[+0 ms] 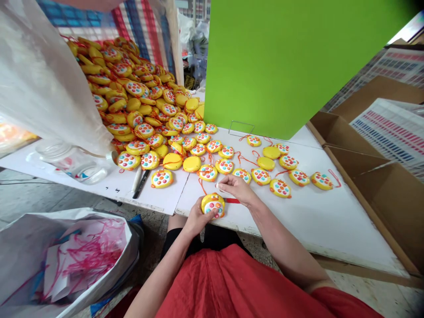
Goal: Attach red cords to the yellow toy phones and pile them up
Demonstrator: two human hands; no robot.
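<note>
My left hand [196, 217] grips a yellow duck-faced toy [213, 204] at the table's front edge. The toy's white belly carries coloured dots, and my thumb lies across its lower part. An orange cord runs up from it. Just above and to the right, my right hand [241, 189] pinches a small white piece [217, 186], too small to name and apart from the toy. A red strip [232, 201] lies on the table beneath my right wrist. More of these toys [261, 176] are spread beyond both hands, some with the plain yellow back up.
A large heap of the same toys [132, 88] spills from a striped bag at the left. Two pens [141, 183] and a clear jar [89, 172] lie near the front left. A green board [281, 57] stands at the back, cardboard boxes [374, 185] at the right. An open sack [20, 247] stands lower left.
</note>
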